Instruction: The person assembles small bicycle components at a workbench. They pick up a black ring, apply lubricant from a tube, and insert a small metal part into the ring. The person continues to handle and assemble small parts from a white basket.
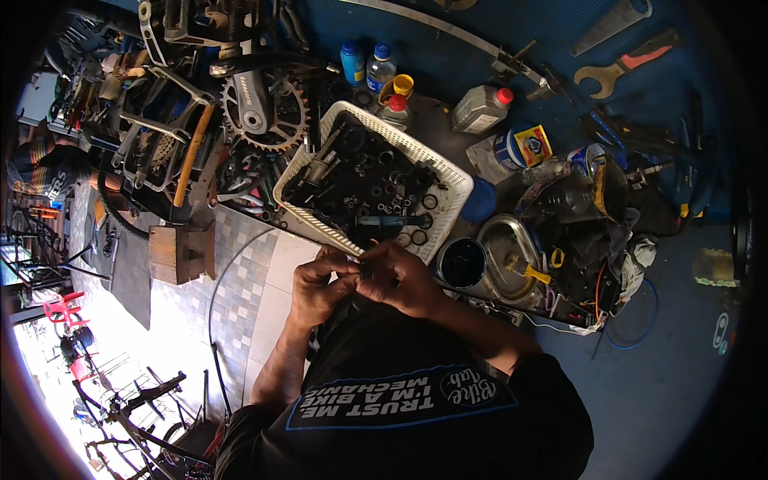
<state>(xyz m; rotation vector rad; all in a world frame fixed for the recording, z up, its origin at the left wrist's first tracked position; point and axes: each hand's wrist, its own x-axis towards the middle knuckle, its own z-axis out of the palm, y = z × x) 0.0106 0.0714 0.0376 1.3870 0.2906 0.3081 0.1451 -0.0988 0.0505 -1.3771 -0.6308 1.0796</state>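
Right now, both your hands meet just at the near edge of the white plastic basket [458,186], in front of your chest. Your left hand [320,290] has its fingers curled and its thumb pressed in; its grip is clamped on a small part [352,258]. Your right hand [404,280] pinches from the other side, its grip closed on the same piece, which your fingers mostly hide; you cannot tell its kind from this view.

The basket sits slantwise on the desk [298,222], holding dark rings and small metal pieces [380,190]. Just right of it stands a round tub [439,274] with dark contents, beside an oval metal tray [502,230] and a yellow-handled tool [534,274]. Beyond the basket you have a blue bottle [352,64], a clear bottle with a blue cap [381,70] and a grey bottle with a red cap [480,110]. To your left are a toothed chainring [288,133] with its crank arm [250,100] and a wooden handle [193,156].
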